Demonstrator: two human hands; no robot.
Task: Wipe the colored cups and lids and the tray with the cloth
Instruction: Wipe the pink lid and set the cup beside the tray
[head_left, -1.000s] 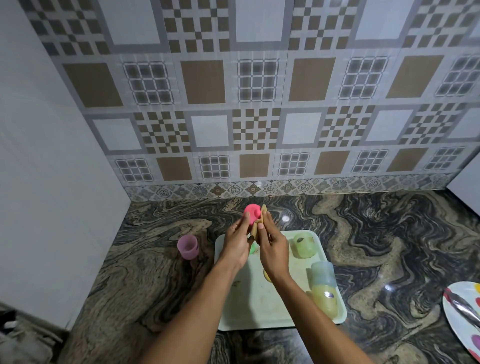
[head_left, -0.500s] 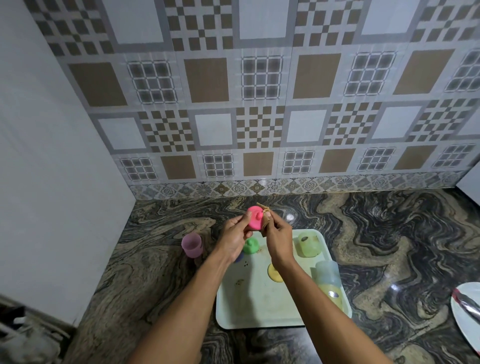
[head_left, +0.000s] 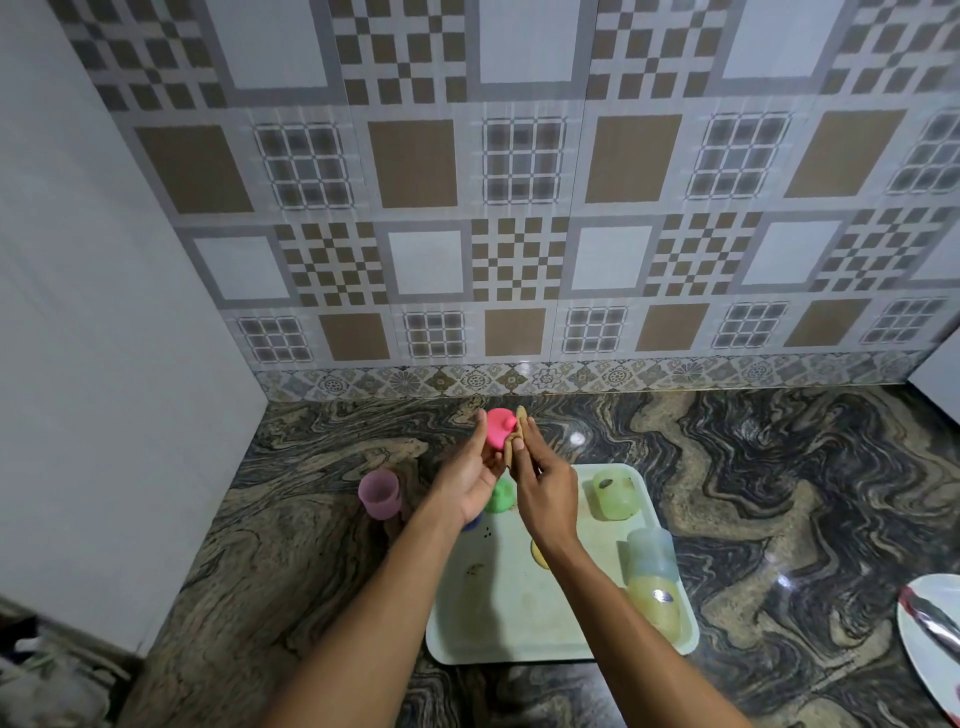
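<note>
My left hand (head_left: 470, 480) holds a pink lid (head_left: 500, 428) up above the pale green tray (head_left: 498, 623). Against the lid my right hand (head_left: 545, 486) pinches a tan cloth (head_left: 514, 447). On the tray lie a green lid (head_left: 500, 496), a yellow lid (head_left: 539, 553) and a blue lid (head_left: 474, 521), the last two partly hidden by my arms. A green cup (head_left: 615, 494) stands upside down at the tray's far right. A blue cup (head_left: 652, 553) is stacked on a yellow cup (head_left: 655, 608) at the right edge. A pink cup (head_left: 380, 493) stands on the counter left of the tray.
The dark marbled counter (head_left: 779, 493) runs to a tiled wall behind. A white panel (head_left: 104, 364) closes the left side. A white plate (head_left: 930, 639) with a shiny utensil lies at the right edge of the view.
The hands stay together on the pink lid and cloth. The right hand's fingers, curled over the lid half a second ago, now lie straighter with the cloth edge-on beside it.
</note>
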